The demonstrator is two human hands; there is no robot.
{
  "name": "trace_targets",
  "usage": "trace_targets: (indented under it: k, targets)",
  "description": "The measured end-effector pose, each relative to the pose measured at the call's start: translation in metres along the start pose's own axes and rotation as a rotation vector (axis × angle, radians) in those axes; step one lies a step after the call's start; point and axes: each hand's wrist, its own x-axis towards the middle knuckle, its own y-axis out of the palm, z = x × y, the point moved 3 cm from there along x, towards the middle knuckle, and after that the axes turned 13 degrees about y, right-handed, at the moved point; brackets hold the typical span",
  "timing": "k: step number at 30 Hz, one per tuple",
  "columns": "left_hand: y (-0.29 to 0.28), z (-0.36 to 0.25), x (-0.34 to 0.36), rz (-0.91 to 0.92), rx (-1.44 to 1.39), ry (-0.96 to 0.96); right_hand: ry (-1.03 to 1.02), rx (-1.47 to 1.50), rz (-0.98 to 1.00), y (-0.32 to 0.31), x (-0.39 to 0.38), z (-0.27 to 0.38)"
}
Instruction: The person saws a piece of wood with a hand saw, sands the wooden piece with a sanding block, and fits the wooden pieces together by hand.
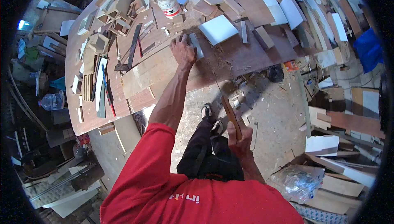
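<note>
At the end of a pale wooden board on the brown worktable, my left hand presses down with bent fingers. A small grey-white piece sticks out right beside that hand; what lies under the palm is hidden. Low over the floor, closer to my body, my right hand is closed around the brown wooden handle of a tool. A thin line like a blade seen edge-on runs from the handle toward the table edge. I cannot make out its exact kind.
Behind the left hand stands a white tub holding tools. A white square panel lies to its right, with sawdust nearby. Wood offcuts crowd the table. A blue-and-red tool lies left. Scrap boards and clear plastic are at right.
</note>
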Motion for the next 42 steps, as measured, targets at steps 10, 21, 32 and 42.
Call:
trace_targets:
  k: [10,21,32,42]
  targets:
    - [0.001,0.002,-0.004,0.024,0.011,0.007,0.102,0.099,0.068,0.004,-0.005,-0.011]
    - [-0.005,-0.004,-0.002,0.027,-0.042,-0.063,0.066,0.141,0.033,0.004,0.0,0.014]
    - [-0.014,-0.006,-0.001,0.042,0.015,-0.094,0.018,0.036,0.025,0.014,0.004,-0.003]
    - [-0.009,-0.007,-0.001,0.053,0.07,-0.118,0.16,0.05,0.051,0.007,-0.006,-0.012]
